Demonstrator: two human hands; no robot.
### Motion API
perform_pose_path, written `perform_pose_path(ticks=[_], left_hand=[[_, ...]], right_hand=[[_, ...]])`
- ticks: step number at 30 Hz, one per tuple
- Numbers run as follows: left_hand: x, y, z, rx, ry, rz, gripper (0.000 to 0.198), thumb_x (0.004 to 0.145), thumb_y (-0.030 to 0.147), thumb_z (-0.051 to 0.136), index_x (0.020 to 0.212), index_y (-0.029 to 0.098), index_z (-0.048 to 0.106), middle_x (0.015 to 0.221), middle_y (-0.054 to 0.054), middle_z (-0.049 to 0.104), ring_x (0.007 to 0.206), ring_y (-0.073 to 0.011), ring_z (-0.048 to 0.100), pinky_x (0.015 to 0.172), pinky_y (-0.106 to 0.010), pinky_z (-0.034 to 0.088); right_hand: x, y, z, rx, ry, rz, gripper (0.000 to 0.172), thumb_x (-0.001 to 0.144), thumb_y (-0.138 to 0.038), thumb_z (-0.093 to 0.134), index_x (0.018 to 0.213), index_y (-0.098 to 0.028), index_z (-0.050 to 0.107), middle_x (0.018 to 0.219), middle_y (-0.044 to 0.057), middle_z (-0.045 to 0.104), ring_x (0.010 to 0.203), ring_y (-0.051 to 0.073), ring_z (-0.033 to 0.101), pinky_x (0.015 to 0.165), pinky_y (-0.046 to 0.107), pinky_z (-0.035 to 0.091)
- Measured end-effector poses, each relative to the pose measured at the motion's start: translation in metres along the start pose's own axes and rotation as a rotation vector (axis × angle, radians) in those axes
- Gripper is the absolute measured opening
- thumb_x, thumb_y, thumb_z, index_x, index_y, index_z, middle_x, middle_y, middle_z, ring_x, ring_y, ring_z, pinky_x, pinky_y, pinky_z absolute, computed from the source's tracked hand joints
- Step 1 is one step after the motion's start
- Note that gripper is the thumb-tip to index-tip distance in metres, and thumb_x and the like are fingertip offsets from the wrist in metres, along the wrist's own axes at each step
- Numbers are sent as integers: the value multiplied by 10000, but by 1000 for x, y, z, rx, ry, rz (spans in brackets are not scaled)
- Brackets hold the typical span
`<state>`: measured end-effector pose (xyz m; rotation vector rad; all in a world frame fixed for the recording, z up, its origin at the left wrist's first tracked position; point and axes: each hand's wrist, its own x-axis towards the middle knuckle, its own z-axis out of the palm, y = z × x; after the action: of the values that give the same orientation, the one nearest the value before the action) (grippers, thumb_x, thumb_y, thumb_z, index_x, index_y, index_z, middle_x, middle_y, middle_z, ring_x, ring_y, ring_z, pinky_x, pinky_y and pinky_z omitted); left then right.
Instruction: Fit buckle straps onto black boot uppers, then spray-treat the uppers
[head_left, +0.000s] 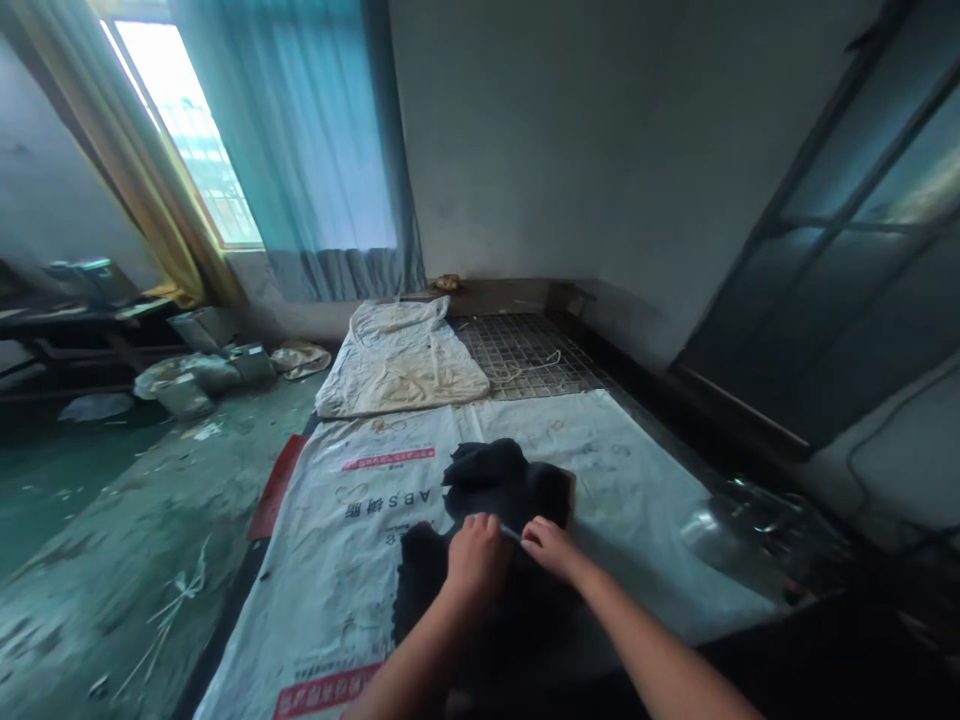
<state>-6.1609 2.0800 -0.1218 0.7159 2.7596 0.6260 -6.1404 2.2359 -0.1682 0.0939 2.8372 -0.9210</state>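
A crumpled piece of black cloth point(491, 480) lies in front of me on printed white sacking point(352, 560). My left hand point(478, 552) is closed on the cloth near its middle, with the fingers curled over it. Just to the right, my right hand point(553, 548) pinches the cloth between thumb and fingers. A short, thin grey strip point(511, 534) shows between the two hands; what it belongs to is unclear. A brown edge point(572, 495) sticks out from under the cloth on its right side. The part near my body is dark and hard to make out.
Metal parts point(750, 530) sit at the right edge of the work surface. Behind the sacking are a folded off-white cloth point(405, 360) and a wire grid point(517, 350). Bins point(184, 395) stand on the floor at left. A red sheet point(277, 485) hangs by the left edge.
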Motion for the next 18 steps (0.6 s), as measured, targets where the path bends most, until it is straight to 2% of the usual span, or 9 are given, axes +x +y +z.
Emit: perform_pose_path(ticks=[2,4,9,14,18], left_hand=[[24,7,11,-6,-35,128,278,791,128,465,1040,128,590,1177,-144,567,1192,-257,449,1005,-374,343],[37,7,29,-8,-69,210,304,829,127,428,1092,127,582,1237,-126,539,1230,-216,414,1043,-337,314],[36,-11,71,47,-68,221,351,854,123,379,1160,106,549,1314,-146,447,1268,-248,340,1050,-425,314],[42,-18,90,146,-66,198,437,807,-2,303,1156,87,551,1309,-136,453,1264,-225,344,1054,-410,313],[50,-19,95,222,-86,216,461,796,-26,310,1191,71,528,1309,-143,449,1262,-210,346,1057,-366,317]], right_hand=[[3,5,7,80,30,35,96,843,-221,550,816,-138,591,900,23,606,869,160,564,810,364,439],[5,10,14,173,62,75,137,862,-253,535,813,-136,586,876,18,609,839,151,573,785,354,458],[8,23,27,441,121,187,242,884,-319,501,746,-131,563,686,-29,563,605,98,544,612,271,469],[5,26,25,735,284,229,300,879,-366,495,681,-142,516,592,-60,475,494,71,449,510,224,404],[-12,18,12,965,449,218,384,831,-410,504,549,-184,373,515,-86,310,453,70,328,478,215,320]])
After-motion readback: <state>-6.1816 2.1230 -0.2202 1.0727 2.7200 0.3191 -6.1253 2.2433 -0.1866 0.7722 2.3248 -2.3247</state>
